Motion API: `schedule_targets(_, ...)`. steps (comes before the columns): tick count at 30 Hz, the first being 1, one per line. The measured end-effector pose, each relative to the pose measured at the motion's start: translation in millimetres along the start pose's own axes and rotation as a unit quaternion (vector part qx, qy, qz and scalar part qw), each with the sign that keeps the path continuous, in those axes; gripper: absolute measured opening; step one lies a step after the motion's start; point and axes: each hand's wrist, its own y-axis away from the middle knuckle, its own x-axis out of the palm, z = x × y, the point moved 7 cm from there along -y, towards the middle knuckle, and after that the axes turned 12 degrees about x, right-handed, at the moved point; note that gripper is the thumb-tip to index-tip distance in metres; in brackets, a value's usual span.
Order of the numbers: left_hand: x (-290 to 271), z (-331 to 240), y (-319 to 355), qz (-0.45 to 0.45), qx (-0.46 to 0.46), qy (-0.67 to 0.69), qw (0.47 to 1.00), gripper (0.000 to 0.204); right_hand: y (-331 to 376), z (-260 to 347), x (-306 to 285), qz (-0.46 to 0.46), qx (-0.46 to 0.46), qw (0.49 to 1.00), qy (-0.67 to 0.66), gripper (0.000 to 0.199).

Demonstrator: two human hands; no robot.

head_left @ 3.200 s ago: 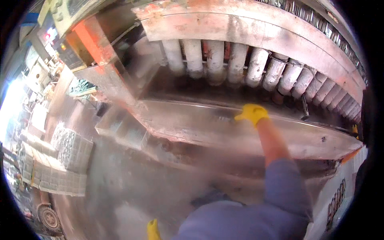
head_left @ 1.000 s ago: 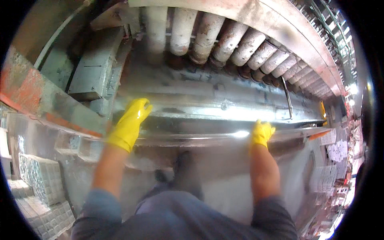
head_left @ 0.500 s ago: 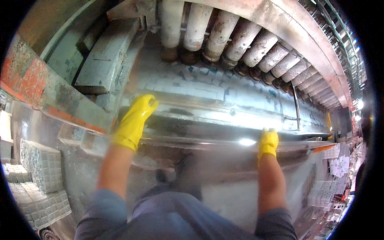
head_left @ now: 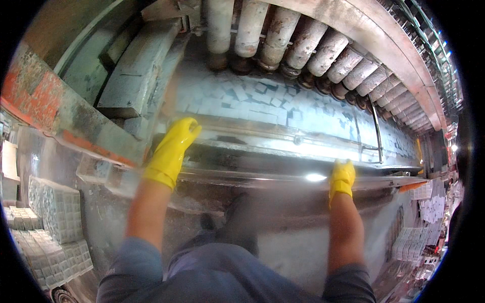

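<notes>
- the step in hand seems to be handwork along the long metal rim (head_left: 273, 178), which runs left to right in front of a bed strewn with pale pieces (head_left: 242, 101).
- the left hand (head_left: 177, 146), yellow-gloved, reaches past the rim with curled fingers; the right hand (head_left: 342, 177), well apart, is bunched at the rim (cannot tell whether either grips anything).
- a next move probably calls for both hands staying level along that edge.
- cylinders (head_left: 278, 40) crowd the far side, a worn frame (head_left: 38, 96) bounds the left; the floor (head_left: 288, 245) side looks roomier.
</notes>
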Motion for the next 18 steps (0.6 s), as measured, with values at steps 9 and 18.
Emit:
schedule_targets(9,-4.8,2.8,-18.4,0.017,-0.027,-0.003,1.000,0.030,1.0,28.3,-7.4,0.011,-0.002,1.000,-0.008,0.066)
schedule_targets(18,5.5,20.6,-70.3,0.021,-0.035,0.001,0.999,0.032,-39.5,69.1,6.1,0.025,0.026,0.999,0.032,0.073)
